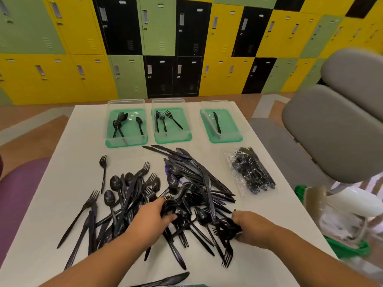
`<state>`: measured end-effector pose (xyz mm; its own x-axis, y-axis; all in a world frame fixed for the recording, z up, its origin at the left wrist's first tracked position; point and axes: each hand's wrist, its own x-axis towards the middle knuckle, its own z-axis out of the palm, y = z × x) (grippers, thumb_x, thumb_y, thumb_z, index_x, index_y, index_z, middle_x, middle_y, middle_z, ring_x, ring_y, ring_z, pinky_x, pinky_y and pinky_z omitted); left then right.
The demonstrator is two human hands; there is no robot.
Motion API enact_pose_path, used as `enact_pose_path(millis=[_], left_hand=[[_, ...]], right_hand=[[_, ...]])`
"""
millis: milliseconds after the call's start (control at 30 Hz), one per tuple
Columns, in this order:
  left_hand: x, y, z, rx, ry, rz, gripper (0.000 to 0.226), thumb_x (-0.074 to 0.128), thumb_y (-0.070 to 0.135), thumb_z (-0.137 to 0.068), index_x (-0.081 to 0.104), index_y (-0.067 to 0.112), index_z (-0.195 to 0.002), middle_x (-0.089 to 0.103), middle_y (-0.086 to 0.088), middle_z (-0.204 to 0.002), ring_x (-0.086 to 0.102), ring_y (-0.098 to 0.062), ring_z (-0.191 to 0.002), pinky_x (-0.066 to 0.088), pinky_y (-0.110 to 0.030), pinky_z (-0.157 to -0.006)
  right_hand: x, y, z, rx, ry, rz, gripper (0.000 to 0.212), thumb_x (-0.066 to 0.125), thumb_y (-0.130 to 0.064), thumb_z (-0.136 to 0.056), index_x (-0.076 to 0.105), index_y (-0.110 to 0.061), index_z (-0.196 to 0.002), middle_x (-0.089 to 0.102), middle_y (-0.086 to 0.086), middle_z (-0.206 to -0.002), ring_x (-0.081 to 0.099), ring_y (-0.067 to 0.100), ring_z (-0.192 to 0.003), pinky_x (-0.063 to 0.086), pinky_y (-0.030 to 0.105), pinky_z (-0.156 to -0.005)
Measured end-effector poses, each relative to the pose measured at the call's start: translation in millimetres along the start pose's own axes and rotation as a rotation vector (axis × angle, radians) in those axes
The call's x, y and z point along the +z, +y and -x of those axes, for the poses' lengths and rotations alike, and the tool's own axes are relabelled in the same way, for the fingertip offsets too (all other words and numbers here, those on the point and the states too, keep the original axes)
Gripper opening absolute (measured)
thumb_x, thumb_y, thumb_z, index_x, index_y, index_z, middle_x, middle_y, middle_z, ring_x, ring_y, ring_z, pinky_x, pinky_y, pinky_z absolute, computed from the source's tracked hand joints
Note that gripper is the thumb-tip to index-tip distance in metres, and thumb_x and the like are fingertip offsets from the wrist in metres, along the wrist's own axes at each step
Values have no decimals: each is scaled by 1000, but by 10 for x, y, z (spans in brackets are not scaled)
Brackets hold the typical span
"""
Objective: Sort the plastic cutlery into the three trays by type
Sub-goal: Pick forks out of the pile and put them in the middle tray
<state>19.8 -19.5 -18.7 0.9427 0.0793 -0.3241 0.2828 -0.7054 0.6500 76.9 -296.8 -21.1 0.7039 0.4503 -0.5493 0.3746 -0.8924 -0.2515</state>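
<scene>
Fingers (167, 216), left hand (151, 218): curled into the near middle of the cutlery pile (186, 183), clenched on black pieces; possibly spoons, view unclear.
Fingers (238, 217), right hand (252, 226): wrapped round a small bundle (228, 226) at the pile's near right edge.
Table (68, 162): white; carries the pile at centre.
Cutlery pile: unsorted black forks, spoons and knives, overlapping.
Spoon tray (109, 141): beyond the pile, far left; a few spoons.
Fork tray (172, 139): straight beyond the pile; a few forks.
Knife tray (226, 139): beyond the pile, far right; one black knife.
Sealed bag (250, 170): right of the pile, apart; packed cutlery.
Lone fork (103, 172): left of the pile, apart.
</scene>
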Motion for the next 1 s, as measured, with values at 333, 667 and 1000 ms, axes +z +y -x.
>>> enact_pose_path(millis=[333, 667, 1000], left_hand=[[214, 124, -109, -87, -49, -65, 13, 67, 25, -82, 57, 27, -75, 60, 9, -75, 57, -8, -69, 43, -20, -61], [362, 138, -95, 41, -116, -428, 25, 61, 38, -84, 62, 20, -100, 45, 4, -90, 58, -21, -96, 44, -30, -75], [166, 102, -95, -79, -162, -139, 11, 65, 20, -81, 55, 24, -78, 64, 3, -86, 62, -15, -83, 49, -26, -70]], right_hand=[[229, -90, 24, -248, 137, 114, 31, 59, -31, -88, 60, -26, -119, 51, -1, -117, 56, 22, -101, 43, 28, -80], [291, -193, 39, -277, 181, 147, 33, 54, -24, -89, 54, -24, -122, 52, -2, -122, 56, 22, -106, 43, 29, -81], [320, -185, -23, -230, 199, 68, 37, 52, -23, -91, 48, -23, -128, 49, -4, -126, 54, 19, -111, 38, 23, -77]])
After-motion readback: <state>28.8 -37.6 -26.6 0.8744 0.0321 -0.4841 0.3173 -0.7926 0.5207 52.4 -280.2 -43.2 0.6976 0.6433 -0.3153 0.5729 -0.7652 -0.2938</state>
